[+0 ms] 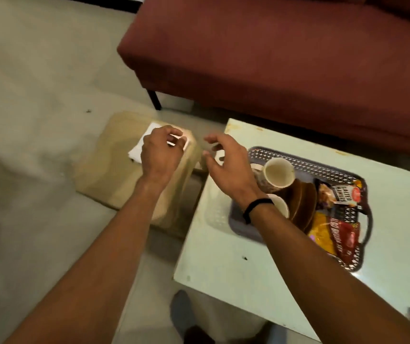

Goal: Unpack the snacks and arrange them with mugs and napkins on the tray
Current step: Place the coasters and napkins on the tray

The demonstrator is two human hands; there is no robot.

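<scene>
Napkins (144, 145), white and stacked, lie on a brown paper bag (114, 170) on the floor just left of the pale table (236, 256). The left hand (160, 151) hovers over the stack with fingers curled; blur hides whether it grips a napkin. The right hand (226, 165) is spread and empty above the table's near corner. On the table sits a perforated grey tray (323, 167) holding two mugs, one upright (278, 173) and one partly hidden by the wrist (282, 207), brown plates (303, 204), a peanut packet (340, 193) and a red-and-yellow snack packet (335, 234).
</scene>
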